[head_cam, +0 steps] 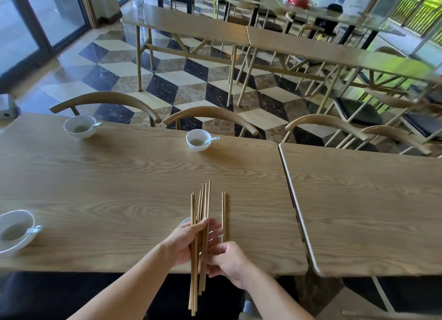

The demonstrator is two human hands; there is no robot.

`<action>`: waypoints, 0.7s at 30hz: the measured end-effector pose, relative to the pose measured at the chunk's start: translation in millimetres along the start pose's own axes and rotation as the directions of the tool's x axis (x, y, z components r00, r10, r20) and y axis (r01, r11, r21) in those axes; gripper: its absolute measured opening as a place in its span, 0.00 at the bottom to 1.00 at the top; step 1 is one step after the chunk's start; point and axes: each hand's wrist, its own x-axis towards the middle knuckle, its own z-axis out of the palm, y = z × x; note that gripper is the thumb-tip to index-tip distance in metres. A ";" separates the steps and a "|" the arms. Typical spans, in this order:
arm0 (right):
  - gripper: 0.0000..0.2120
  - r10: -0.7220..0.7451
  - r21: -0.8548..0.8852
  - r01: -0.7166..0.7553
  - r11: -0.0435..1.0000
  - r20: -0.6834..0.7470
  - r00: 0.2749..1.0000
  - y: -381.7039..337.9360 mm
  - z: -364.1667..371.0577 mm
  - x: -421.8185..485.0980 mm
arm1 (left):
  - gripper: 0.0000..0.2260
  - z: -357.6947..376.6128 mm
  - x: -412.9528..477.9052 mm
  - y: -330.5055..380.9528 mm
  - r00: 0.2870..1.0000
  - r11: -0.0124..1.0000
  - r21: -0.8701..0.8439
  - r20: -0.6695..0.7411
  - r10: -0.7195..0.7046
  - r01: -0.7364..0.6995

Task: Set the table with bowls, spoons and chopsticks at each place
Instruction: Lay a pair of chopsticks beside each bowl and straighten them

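Left grip (pixel 189 242) is clenched round a chopstick bundle (pixel 206 200), fingers wrapped across the middle, tips fanned out ahead and butt ends hanging back past the counter (pixel 119 181) edge. Held loose and splayed, likely so 1 pair can be peeled off at a time.

Right grip (pixel 230 260) sits just right of the left one, fingers curled. It looks to be pinching the near end of a separate pair (pixel 223 212), which lies parallel to the bundle, just right of it and pointing away. Contact is partly hidden, so this is a judgement.

A white bowl rim (pixel 184 222) peeks out under the left grip; the rest is hidden and no spoon can be seen there. The pair probably goes down beside this bowl as its place setting.

3 more bowls, each with a spoon leaning in it and no chopsticks:
- center bowl (pixel 198 148), well ahead of both grips, with spoon (pixel 211 140)
- far-left bowl (pixel 79 134), ahead and far left, with spoon (pixel 95 125)
- near-left bowl (pixel 14 248), far left of the left grip, with spoon (pixel 35 229)

Judgement: bowls and spoons are done, and chopsticks are on the 1st place with 3 left. The fanned bundle could slip if the hold loosens.
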 end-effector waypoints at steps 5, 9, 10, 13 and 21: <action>0.03 0.016 0.041 -0.015 0.999 -0.025 1.000 -5.1 1.6 0.8 | 0.11 -6.1 -6.1 4.2 0.999 0.999 0.036 -0.021 0.039 -0.038; 0.07 0.027 0.016 -0.027 1.000 0.020 0.999 -7.4 1.8 0.4 | 0.10 -8.5 -6.8 6.9 0.996 0.995 0.067 -0.040 0.080 -0.077; 0.08 0.030 0.010 -0.031 0.999 0.042 0.999 -7.9 2.3 -0.2 | 0.10 -9.5 -6.5 8.1 0.994 0.993 0.069 -0.048 0.098 -0.094; 0.08 0.029 0.007 -0.029 1.000 0.081 0.996 -8.2 5.7 -2.1 | 0.10 -11.8 -6.3 10.8 0.989 0.990 0.050 -0.064 0.135 -0.132; 0.13 0.037 -0.013 -0.036 0.999 0.030 0.999 -7.2 10.8 0.2 | 0.10 -12.5 -10.7 10.7 0.992 0.991 0.072 -0.041 0.118 -0.115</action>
